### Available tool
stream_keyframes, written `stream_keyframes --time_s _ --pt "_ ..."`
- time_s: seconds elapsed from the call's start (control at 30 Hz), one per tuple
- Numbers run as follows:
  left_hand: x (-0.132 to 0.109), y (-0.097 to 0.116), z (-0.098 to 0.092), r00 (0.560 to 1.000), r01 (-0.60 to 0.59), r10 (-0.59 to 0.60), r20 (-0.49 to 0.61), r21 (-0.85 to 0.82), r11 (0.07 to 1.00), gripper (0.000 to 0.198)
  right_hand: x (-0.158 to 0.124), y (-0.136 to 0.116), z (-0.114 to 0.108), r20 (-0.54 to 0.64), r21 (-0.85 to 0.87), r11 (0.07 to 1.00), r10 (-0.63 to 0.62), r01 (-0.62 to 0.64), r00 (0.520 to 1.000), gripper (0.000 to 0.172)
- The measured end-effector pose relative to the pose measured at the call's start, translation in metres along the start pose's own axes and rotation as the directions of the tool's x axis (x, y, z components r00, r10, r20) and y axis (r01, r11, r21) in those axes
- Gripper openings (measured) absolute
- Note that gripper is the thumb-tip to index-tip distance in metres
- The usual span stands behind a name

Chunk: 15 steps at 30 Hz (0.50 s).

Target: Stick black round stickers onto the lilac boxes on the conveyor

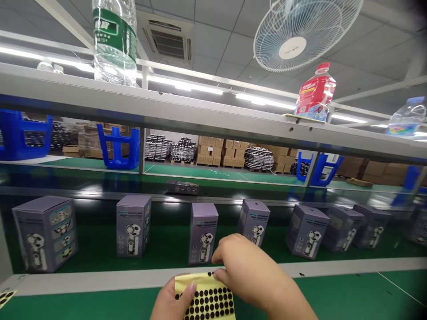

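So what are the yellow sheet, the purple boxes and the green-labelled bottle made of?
Yellow sheet: probably paper, fairly matte; it looks thin, though a coating is possible.
Purple boxes: likely smooth printed cardboard, judging by crisp folded edges.
Green-labelled bottle: apparently clear, glossy plastic, see-through with bright highlights.

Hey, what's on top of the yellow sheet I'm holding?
The yellow sheet bears rows of black dots, with a bare strip above and stray dots near the top edge. Your left hand and right hand cover parts; I can't see beneath them.
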<state>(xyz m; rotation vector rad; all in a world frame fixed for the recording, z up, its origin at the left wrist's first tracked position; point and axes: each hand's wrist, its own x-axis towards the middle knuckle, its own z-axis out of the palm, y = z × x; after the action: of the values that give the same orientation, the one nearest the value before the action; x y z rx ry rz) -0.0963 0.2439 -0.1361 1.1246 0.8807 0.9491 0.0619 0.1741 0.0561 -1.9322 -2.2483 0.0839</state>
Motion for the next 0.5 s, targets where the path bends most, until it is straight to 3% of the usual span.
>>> stream_keyframes --time_s 0.23,0.37,0.5 --pt "-0.003 0.001 0.003 0.999 0.026 -0.026 -0.026 0.002 1.000 0.074 0.019 0.005 0.030 0.116 -0.065 0.996 -0.056 0.064 0.992 0.019" --pt "-0.004 0.003 0.005 0.999 0.031 -0.031 -0.024 0.017 0.999 0.076 0.018 0.008 0.033 0.074 -0.080 0.989 -0.115 0.120 0.991 0.024" --pt "-0.003 0.006 0.008 1.000 -0.014 0.014 -0.013 0.053 0.999 0.076 0.016 0.016 0.026 -0.008 0.025 0.990 -0.142 0.142 0.990 0.023"
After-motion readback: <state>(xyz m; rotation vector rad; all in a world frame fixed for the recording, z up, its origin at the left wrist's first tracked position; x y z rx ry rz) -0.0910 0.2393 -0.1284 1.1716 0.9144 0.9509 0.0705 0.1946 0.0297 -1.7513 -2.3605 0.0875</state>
